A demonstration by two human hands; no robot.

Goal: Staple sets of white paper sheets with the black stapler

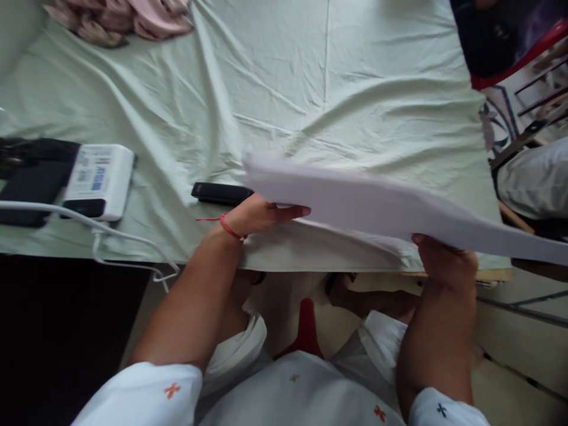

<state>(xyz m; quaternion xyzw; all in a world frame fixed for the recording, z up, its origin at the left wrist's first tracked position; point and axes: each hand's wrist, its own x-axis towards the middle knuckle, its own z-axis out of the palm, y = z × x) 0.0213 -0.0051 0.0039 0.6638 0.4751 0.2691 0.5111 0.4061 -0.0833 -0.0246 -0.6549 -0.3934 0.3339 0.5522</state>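
Both of my hands grip a long white sheet of paper (355,195), or a thin stack of sheets; I cannot tell which. It is tilted above the front edge of the cloth-covered surface and blurred by motion. My left hand (266,214) has its thumb on top near the left end, the fingers hidden below. My right hand (446,257) pinches the lower edge farther right, thumb on top. A black stapler-like object (222,193) lies just beyond my left wrist, partly hidden by the hand and paper.
A pale green cloth (284,112) covers the surface in wrinkles. At left are a white power bank (101,180), a black flat case (33,177) and a white cable (128,236) hanging over the edge. Pink fabric (133,18) is bunched far left. A red stool (306,328) shows below me.
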